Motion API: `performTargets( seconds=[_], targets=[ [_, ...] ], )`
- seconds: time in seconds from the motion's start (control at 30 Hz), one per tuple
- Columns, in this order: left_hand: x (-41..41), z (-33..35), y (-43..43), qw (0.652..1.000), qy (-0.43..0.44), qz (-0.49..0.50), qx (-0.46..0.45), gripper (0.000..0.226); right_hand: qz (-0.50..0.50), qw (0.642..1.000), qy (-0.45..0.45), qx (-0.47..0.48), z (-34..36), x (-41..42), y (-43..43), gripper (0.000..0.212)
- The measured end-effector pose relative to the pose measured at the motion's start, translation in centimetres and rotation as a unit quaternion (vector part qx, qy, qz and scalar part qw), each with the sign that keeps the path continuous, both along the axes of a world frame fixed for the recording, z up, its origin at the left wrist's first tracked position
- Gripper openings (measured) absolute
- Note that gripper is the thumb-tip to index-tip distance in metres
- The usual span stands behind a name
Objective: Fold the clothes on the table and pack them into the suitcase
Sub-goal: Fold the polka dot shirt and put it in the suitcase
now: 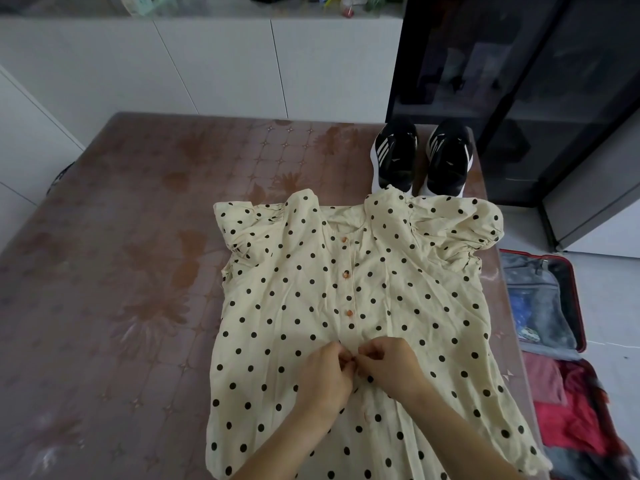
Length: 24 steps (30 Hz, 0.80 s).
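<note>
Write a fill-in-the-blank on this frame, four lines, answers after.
The left hand and right hand pinch the dress along its row of orange ____.
The dress fabric is cream with black ____.
The sneakers are black with white ____.
The open suitcase lies to the person's ____.
Answers: buttons; dots; stripes; right.

There is one view only, from a wide-angle camera worn on the person's head. It faces forward and steeply down over the table point(138, 258), close enough that the left hand point(323, 375) and right hand point(393, 367) show near the bottom edge on the polka-dot dress point(346, 271). White cabinets point(207, 64) cross the top; the red suitcase point(577, 299) lies at the right edge, cut off.
</note>
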<state>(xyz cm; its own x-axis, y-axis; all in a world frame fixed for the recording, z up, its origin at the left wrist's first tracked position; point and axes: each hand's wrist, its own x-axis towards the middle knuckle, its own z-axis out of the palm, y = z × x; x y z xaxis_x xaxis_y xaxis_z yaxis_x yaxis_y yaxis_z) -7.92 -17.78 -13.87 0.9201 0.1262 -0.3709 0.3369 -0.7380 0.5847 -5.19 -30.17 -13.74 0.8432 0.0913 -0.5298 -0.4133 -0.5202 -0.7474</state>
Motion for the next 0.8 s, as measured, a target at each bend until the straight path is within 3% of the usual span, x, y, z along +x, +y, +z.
performTargets(
  seconds=[0.23,0.47,0.57,0.8],
  targets=[
    [0.38,-0.14,0.74,0.994,0.058,0.045,-0.083,0.013,0.036,0.998,0.017,0.042,0.31,0.37,-0.68,0.024],
    [0.40,0.26,0.51,0.994,0.016,0.050,-0.091,0.014,0.016,0.997,0.043,0.066,0.58,0.52,-0.64,0.019],
    [0.25,0.02,0.55,0.986,0.027,0.075,-0.149,0.022,-0.011,0.995,0.053,0.086,0.72,0.44,-0.61,0.019],
    [0.04,-0.21,0.58,0.960,0.046,0.155,-0.228,0.012,-0.013,0.994,0.052,0.094,1.03,0.24,-0.43,0.019]
  ],
)
